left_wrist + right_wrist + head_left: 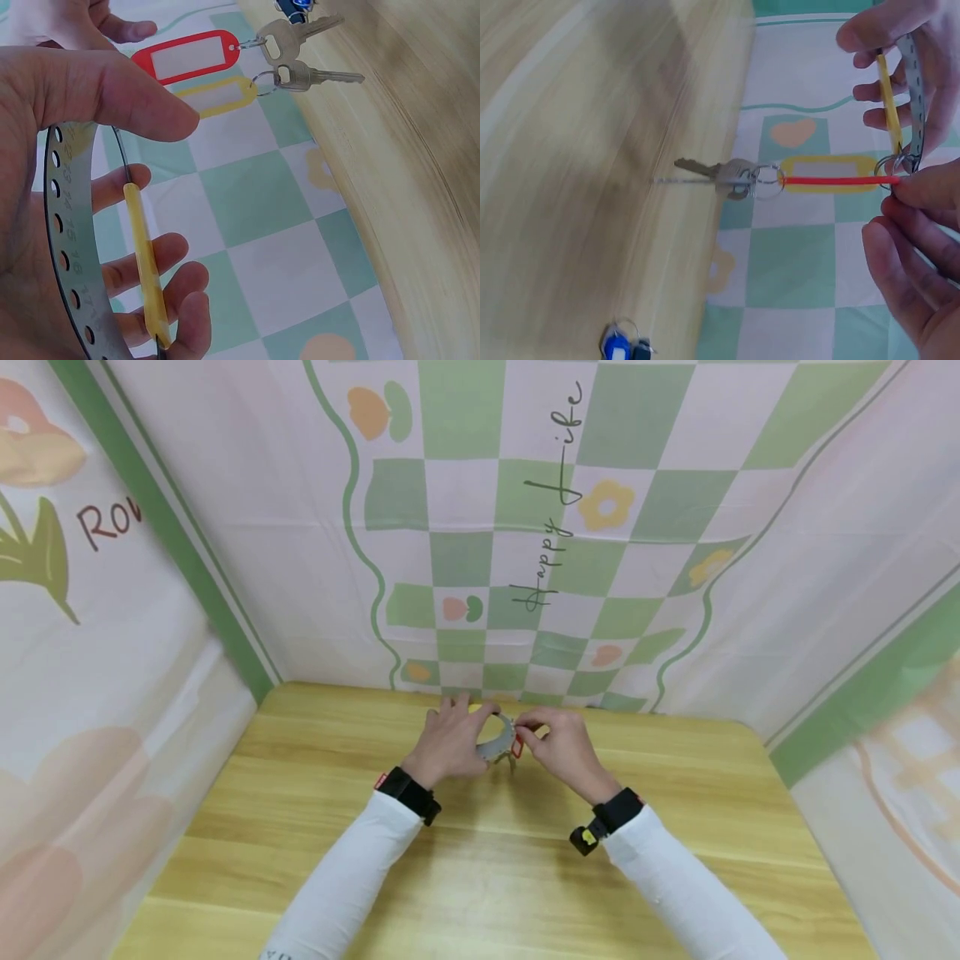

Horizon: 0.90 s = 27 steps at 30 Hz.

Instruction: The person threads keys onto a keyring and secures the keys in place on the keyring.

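Two bare hands work above a wood-grained yellow tabletop (480,893). The left hand (450,739) grasps a curved grey metal strip (81,247), punched with a row of round holes and printed with numbers; the strip lies between the left thumb and palm. A slender yellow rod-shaped handle (146,262), with dark wire at its ends, crosses the curled left fingers opposite the strip. The right hand (562,747) pinches, between thumb and forefinger, the end of a red oblong plastic key tag (187,58) with a white label; its other fingers are bent below the pinch. Thin silver wire rings (889,166) sit just beside the right fingertips, near one end of the strip; whether they pass through a hole cannot be told. A yellow oblong plastic key tag (221,97), also white-labelled, hangs beside the red one, just past the left thumb tip in the left wrist view. From each tag a silver metal key (300,76) hangs by a small ring, free of all fingers. A blue key tag (616,346) with a ring shows against the tabletop, well apart from the right fingertips. Behind the fingers stands a green-and-white checked cloth (517,556).
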Available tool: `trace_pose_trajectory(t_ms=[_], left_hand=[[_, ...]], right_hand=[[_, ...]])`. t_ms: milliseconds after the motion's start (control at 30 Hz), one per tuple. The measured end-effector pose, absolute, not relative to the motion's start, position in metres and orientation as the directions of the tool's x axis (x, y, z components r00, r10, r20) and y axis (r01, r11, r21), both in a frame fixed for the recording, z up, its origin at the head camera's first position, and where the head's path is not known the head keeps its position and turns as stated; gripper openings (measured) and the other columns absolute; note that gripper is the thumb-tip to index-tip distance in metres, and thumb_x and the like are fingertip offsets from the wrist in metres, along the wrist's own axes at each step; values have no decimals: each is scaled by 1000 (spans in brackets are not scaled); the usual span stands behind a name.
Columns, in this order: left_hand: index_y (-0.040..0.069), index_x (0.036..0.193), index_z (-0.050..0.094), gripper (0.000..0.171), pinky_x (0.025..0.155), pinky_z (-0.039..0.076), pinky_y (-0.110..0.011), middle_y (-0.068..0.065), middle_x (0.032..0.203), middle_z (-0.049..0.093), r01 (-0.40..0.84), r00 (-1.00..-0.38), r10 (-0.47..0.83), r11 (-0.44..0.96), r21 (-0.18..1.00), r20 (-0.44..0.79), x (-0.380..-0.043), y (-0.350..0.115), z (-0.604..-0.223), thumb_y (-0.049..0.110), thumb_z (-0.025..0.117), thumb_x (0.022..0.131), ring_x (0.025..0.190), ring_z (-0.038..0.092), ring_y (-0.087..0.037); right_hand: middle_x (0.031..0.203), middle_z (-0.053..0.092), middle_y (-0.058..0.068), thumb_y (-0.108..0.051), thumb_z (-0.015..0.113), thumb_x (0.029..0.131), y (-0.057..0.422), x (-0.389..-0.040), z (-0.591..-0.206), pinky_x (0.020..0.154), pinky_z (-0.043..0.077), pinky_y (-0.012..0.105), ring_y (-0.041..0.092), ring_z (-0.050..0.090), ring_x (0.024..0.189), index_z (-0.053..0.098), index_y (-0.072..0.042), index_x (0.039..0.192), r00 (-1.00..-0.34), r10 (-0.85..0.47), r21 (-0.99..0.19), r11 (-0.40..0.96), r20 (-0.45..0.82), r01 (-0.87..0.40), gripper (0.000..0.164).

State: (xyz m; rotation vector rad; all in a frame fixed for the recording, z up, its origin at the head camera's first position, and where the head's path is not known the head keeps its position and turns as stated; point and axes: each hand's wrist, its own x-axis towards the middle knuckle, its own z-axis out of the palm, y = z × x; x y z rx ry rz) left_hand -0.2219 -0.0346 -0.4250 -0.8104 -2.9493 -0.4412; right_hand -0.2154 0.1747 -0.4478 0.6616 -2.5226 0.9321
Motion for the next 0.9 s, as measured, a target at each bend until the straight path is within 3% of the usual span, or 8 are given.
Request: trace_pose_trajectory(t_ms=[233,400,700,900], left_hand=[[26,142,55,75,82,51,-56,-18,131,52,508,-861,488,830,230,140,-221,-34,-426,32,86,73,106,53,-38],[27,142,54,76,81,51,-56,-19,132,51,507,-862,483,836,211,154,-221,-33,-425,34,86,73,107,53,-39],[26,143,53,77,81,52,-56,-20,133,50,502,-865,480,837,216,147,-220,-32,-424,30,85,73,108,53,-40],[25,142,55,74,77,52,-54,-19,131,51,504,-864,484,828,246,141,-219,-34,-423,28,83,74,105,53,-39]], right_hand=[[81,75,2,-6,76,88,172,-213,-445,62,55,33,17,70,75,80,-7,92,-908,-174,-650,649,380,-396,5],[79,74,3,-6,74,89,170,-212,-443,53,54,29,15,68,67,80,-6,90,-936,-127,-699,635,327,-330,5],[80,75,5,-3,75,88,169,-212,-441,50,50,26,20,69,68,80,-4,88,-921,-135,-698,616,364,-366,5],[81,75,8,2,76,85,169,-213,-441,48,47,25,19,70,65,80,-3,88,-872,-203,-616,638,445,-462,7]])
